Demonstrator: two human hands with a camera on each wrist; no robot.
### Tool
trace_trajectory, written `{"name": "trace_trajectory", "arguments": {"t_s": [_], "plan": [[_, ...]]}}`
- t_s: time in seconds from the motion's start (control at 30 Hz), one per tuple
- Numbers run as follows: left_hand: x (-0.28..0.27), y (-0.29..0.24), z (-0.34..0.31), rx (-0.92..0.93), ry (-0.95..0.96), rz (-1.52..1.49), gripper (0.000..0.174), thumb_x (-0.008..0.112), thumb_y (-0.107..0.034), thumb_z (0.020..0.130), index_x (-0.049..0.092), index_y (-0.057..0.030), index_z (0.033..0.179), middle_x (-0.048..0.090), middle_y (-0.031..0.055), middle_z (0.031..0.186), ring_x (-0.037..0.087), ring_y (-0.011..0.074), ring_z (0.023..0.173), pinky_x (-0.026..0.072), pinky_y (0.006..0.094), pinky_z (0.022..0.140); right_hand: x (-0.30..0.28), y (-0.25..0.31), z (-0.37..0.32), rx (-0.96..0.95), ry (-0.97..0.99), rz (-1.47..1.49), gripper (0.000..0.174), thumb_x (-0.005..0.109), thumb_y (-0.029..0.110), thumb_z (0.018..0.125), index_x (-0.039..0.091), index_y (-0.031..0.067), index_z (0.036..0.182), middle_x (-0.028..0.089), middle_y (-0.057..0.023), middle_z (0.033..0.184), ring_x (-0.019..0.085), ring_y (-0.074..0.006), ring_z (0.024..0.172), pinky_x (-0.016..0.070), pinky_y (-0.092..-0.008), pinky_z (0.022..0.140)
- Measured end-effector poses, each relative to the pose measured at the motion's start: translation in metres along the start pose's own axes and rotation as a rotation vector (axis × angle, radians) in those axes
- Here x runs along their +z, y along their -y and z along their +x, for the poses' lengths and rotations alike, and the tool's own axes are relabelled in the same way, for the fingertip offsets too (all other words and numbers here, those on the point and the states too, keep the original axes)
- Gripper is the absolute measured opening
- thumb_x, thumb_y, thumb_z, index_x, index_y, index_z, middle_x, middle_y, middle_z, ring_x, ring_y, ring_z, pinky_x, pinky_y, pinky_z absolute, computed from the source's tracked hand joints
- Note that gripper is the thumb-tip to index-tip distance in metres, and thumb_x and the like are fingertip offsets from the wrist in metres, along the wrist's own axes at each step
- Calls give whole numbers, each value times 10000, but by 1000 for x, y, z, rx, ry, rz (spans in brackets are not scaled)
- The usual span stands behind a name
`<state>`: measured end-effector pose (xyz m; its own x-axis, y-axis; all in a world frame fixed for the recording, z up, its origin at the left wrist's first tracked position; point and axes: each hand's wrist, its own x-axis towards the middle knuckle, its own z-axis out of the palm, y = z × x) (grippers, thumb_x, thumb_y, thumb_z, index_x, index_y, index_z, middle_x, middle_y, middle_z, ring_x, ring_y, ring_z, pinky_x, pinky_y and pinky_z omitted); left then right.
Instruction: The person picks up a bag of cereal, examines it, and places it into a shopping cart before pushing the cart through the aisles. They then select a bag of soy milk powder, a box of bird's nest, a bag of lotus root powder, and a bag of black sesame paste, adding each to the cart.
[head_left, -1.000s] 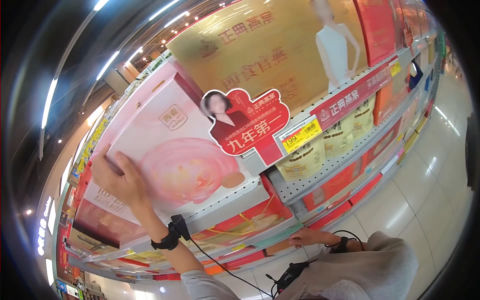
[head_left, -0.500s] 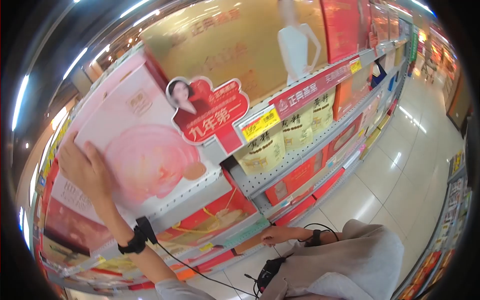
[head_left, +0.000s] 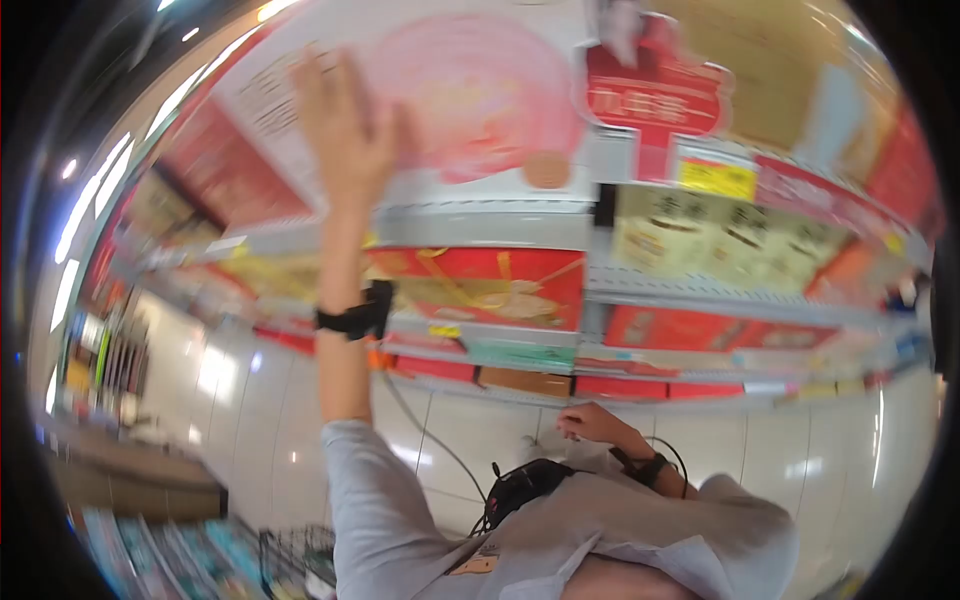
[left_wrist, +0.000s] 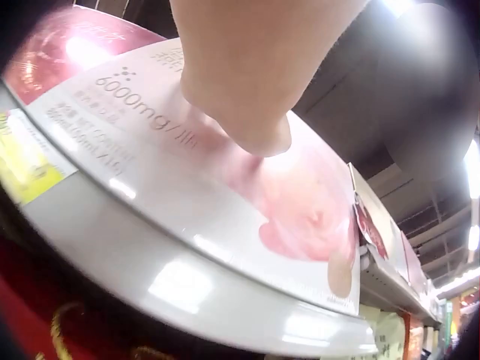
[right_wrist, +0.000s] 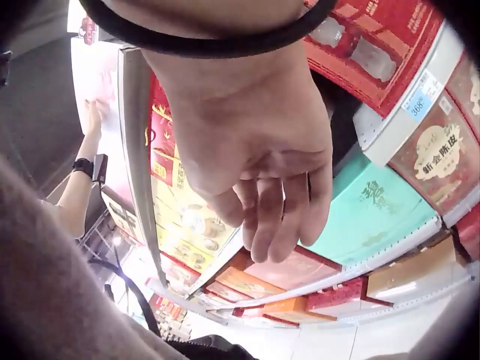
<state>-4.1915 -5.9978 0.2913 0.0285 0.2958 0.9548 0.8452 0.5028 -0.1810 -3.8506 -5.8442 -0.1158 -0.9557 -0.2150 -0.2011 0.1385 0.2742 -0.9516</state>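
Observation:
A white and pink gift box (head_left: 470, 95) with a round pink picture stands on the shelf in front of me. My left hand (head_left: 345, 140) lies over its left front, fingers extended upward and the thumb apart. In the left wrist view the hand (left_wrist: 244, 82) meets the printed face of the box (left_wrist: 150, 112), most fingers hidden. My right hand (head_left: 590, 422) hangs low near my body. The right wrist view shows this hand (right_wrist: 255, 165) with loosely curled fingers and nothing in them, in front of lower shelves that hold a turquoise box (right_wrist: 379, 206).
Right of the pink box are a red sign (head_left: 655, 95), a yellow price tag (head_left: 717, 178) and pale pouches (head_left: 670, 240). Red boxes (head_left: 480, 290) fill the shelf below. A cable (head_left: 425, 430) hangs from the left wrist. Tiled floor (head_left: 720, 440) shows underneath.
The head view has turned down and left, so the shelves now look level and more floor shows. My left hand stays on the pink box; my right stays low.

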Motion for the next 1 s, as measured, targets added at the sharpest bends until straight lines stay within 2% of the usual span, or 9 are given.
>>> {"name": "trace_trajectory", "arguments": {"t_s": [0.13, 0.23, 0.37, 0.43, 0.5, 0.63, 0.73, 0.87, 1.0], "plan": [[-11, -13, -51, -335, 87, 85, 783, 570, -359, 894, 195, -58, 1511, 84, 269, 1558, 68, 435, 1444, 74, 494, 1163, 3, -16, -4, 35, 137, 16, 214, 534, 178, 941, 656, 4, 967, 691, -66, 771, 668, -120, 704, 526, -274, 651], [-23, -7, -74, -459, 129, -4, 793, 602, -345, 875, 211, -60, 1503, 83, 304, 1541, 55, 488, 1423, 82, 521, 1155, 7, -24, -3, 61, 272, -37, 213, 539, 169, 936, 660, -2, 976, 697, -65, 785, 669, -122, 712, 527, -273, 669], [-59, 0, -105, -530, 216, -159, 772, 588, -339, 896, 209, -42, 1498, 79, 315, 1536, 86, 443, 1437, 119, 492, 1158, 12, -33, 1, 58, 288, -99, 222, 546, 180, 932, 661, -3, 985, 698, -67, 794, 669, -124, 714, 529, -277, 672], [-93, -13, -132, -702, 422, -294, 720, 587, -312, 906, 255, -18, 1474, 112, 319, 1526, 165, 426, 1424, 191, 476, 1145, 17, -20, 2, 29, 277, -198, 240, 541, 191, 923, 658, -13, 972, 692, -90, 767, 677, -146, 700, 541, -282, 658], [-133, -27, -169, -544, 538, -75, 698, 621, -320, 888, 309, -64, 1458, 158, 284, 1529, 223, 431, 1403, 266, 451, 1121, 29, -19, 1, 4, 304, -183, 248, 544, 206, 931, 658, -4, 997, 693, -71, 784, 673, -140, 703, 539, -286, 669], [-242, -83, -242, -538, 627, -71, 690, 702, -221, 793, 401, -34, 1385, 236, 322, 1477, 299, 468, 1342, 300, 463, 1101, 76, 12, -10, 30, 419, -339, 273, 526, 232, 951, 654, 2, 1022, 693, -59, 825, 670, -142, 726, 540, -291, 687], [-325, -121, -300, -736, 748, -51, 678, 709, -194, 790, 409, -40, 1378, 236, 312, 1482, 296, 467, 1346, 311, 462, 1099, 134, -1, -17, -117, 543, -232, 262, 524, 216, 933, 651, -10, 971, 677, -91, 812, 668, -151, 716, 555, -285, 659], [-427, -176, -346, -920, 822, -18, 674, 703, -200, 796, 404, -45, 1381, 213, 333, 1481, 298, 467, 1347, 309, 462, 1105, 209, 12, -37, -100, 721, -203, 268, 517, 229, 935, 649, -2, 963, 673, -90, 796, 666, -160, 714, 554, -289, 652], [-482, -201, -356, -1088, 857, 43, 669, 692, -209, 810, 394, -76, 1393, 218, 301, 1495, 295, 457, 1353, 311, 465, 1100, 261, 36, -52, -137, 929, -296, 256, 503, 226, 941, 641, 10, 957, 664, -81, 789, 649, -161, 693, 536, -297, 651]]}}
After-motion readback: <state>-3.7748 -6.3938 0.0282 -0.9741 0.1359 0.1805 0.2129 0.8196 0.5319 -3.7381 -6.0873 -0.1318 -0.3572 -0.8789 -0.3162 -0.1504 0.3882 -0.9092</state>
